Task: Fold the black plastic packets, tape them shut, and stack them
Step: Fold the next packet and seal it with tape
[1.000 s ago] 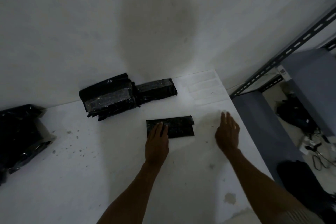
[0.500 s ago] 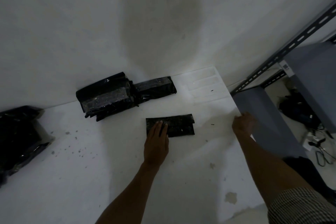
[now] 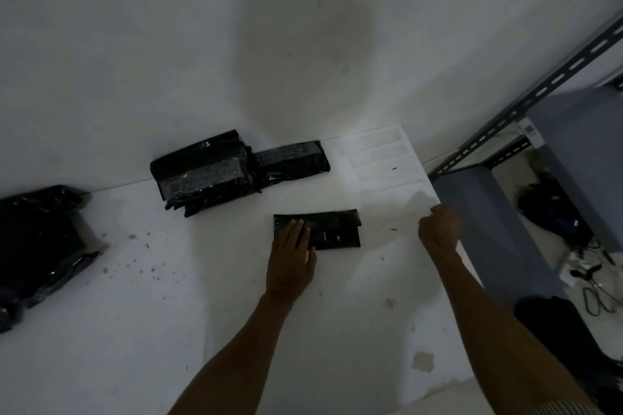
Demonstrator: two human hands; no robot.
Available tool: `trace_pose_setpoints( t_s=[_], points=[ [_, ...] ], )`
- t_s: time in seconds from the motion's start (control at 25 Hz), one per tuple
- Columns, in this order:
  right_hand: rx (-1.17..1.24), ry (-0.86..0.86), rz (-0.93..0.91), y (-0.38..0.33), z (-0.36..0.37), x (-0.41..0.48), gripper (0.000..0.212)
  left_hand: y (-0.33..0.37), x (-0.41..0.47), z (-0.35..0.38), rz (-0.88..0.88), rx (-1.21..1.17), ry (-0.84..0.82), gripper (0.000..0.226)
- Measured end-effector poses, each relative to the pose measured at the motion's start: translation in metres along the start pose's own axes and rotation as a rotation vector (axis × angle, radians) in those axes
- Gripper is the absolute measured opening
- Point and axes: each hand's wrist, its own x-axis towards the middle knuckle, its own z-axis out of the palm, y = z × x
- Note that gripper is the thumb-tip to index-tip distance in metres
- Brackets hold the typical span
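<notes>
A folded black plastic packet (image 3: 332, 229) lies flat near the middle of the white table (image 3: 168, 313). My left hand (image 3: 291, 263) rests on the packet's left end, its fingers straight and pressing down. My right hand (image 3: 440, 229) is at the table's right edge, right of the packet and apart from it. Its fingers are curled, and a faint clear tape strip (image 3: 421, 197) seems to rise from them. A stack of taped packets (image 3: 202, 175) leans on the wall behind, with another packet (image 3: 290, 158) beside it.
Several clear tape strips (image 3: 377, 155) are stuck on the table's far right corner. A heap of black plastic (image 3: 37, 246) fills the left edge. A grey metal shelf (image 3: 488, 212) stands close to the right, with cables (image 3: 593, 280) on the floor beyond it.
My right hand went from open over the table out to the right edge and curled its fingers there. The left hand stayed pressed on the packet.
</notes>
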Motion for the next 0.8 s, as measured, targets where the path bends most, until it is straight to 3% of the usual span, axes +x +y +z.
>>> trace_pose_setpoints(
  t_s=[0.12,0.28,0.4,0.48,0.6,0.68,0.8],
  points=[
    [0.018,0.044,-0.05,-0.007,-0.006,-0.011,0.038,-0.001,-0.002,-0.004,-0.032,0.027,-0.023,0.041],
    [0.037,0.172,-0.179,-0.031,-0.031,-0.028,0.025,-0.002,-0.001,-0.008,-0.042,0.007,-0.027,0.042],
    [0.181,0.247,-0.237,-0.065,-0.063,-0.049,0.024,0.002,0.001,-0.014,-0.106,-0.089,-0.004,0.037],
    [0.287,0.223,-0.257,-0.087,-0.082,-0.064,0.027,0.004,0.004,-0.017,-0.196,-0.18,-0.004,0.032],
    [0.475,0.129,-0.309,-0.11,-0.09,-0.083,0.014,0.01,0.016,-0.032,-0.298,-0.38,0.002,0.028],
    [0.577,0.066,-0.344,-0.115,-0.08,-0.089,0.021,0.013,0.023,-0.044,-0.405,-0.551,0.009,0.04],
    [0.679,0.026,-0.3,-0.115,-0.055,-0.091,0.016,0.012,0.029,-0.058,-0.675,-0.817,-0.052,0.054]
  ],
)
